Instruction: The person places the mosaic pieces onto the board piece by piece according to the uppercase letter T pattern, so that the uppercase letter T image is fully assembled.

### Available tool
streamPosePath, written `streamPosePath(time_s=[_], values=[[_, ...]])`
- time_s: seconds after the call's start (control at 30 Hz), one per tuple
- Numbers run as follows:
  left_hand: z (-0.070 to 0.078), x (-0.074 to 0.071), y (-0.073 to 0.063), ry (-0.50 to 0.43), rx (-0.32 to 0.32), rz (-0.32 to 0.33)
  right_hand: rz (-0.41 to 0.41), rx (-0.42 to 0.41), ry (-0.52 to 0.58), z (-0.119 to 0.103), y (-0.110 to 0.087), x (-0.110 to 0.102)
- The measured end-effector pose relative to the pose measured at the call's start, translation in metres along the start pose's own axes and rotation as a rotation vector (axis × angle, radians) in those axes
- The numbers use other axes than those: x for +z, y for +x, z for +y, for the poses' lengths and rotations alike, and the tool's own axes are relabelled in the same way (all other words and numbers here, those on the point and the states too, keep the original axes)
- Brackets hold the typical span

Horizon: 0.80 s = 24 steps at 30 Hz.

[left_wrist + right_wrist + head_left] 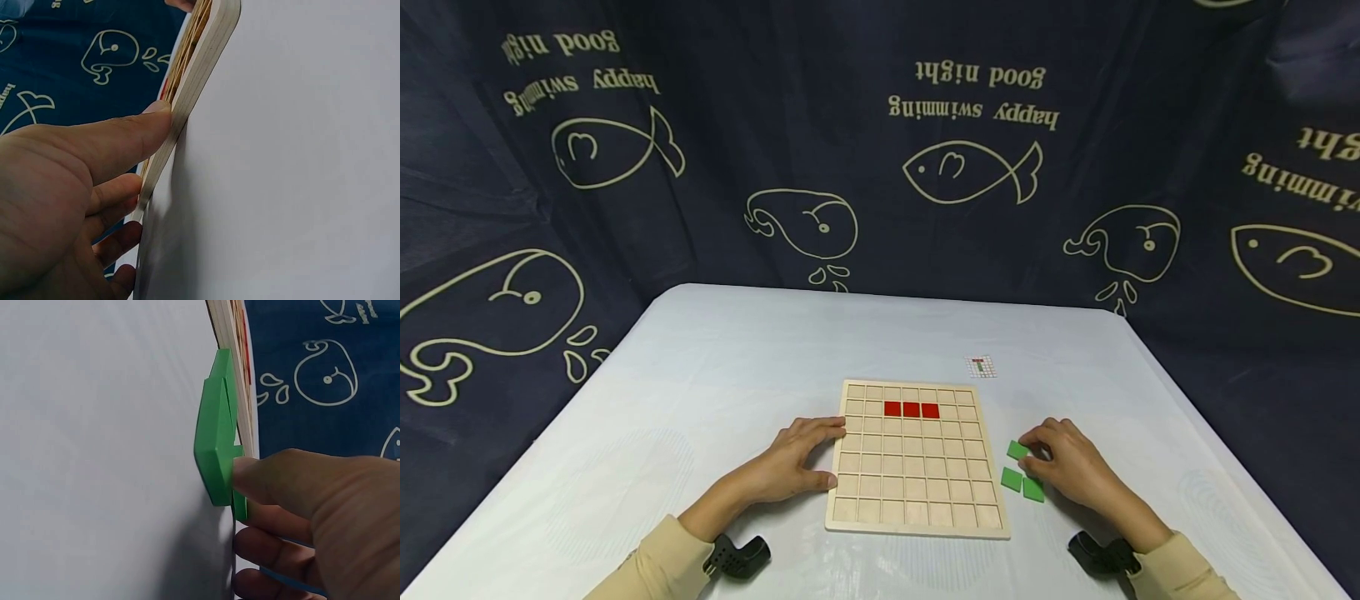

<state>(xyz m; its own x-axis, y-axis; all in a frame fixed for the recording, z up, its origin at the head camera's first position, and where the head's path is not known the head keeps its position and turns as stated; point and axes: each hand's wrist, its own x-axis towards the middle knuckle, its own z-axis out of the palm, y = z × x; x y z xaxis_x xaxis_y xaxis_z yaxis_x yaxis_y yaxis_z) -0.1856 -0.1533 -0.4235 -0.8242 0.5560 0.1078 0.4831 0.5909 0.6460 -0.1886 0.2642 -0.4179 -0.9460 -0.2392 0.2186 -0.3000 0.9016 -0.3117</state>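
A pale wooden board with a grid of square recesses lies on the table. Three red square tiles sit side by side in its second row from the far edge. My left hand rests at the board's left edge, thumb and fingertips touching the rim with the fingers relaxed. To the right of the board, my right hand pinches a green square tile between thumb and forefinger. Close by lie another green tile and a third green tile, which is nearest the camera in the right wrist view.
Beyond the board's far right corner lies a small printed card with a red and green T pattern on a grid. A white cloth covers the table. Behind it hangs a dark blue curtain with fish and whale drawings.
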Motion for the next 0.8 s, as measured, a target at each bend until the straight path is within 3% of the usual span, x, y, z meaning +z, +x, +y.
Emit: streamPosePath(time_s=[0.8], values=[[0.0, 0.0, 0.0, -0.005, 0.002, 0.007, 0.013, -0.03, 0.008, -0.011, 0.01, -0.001]])
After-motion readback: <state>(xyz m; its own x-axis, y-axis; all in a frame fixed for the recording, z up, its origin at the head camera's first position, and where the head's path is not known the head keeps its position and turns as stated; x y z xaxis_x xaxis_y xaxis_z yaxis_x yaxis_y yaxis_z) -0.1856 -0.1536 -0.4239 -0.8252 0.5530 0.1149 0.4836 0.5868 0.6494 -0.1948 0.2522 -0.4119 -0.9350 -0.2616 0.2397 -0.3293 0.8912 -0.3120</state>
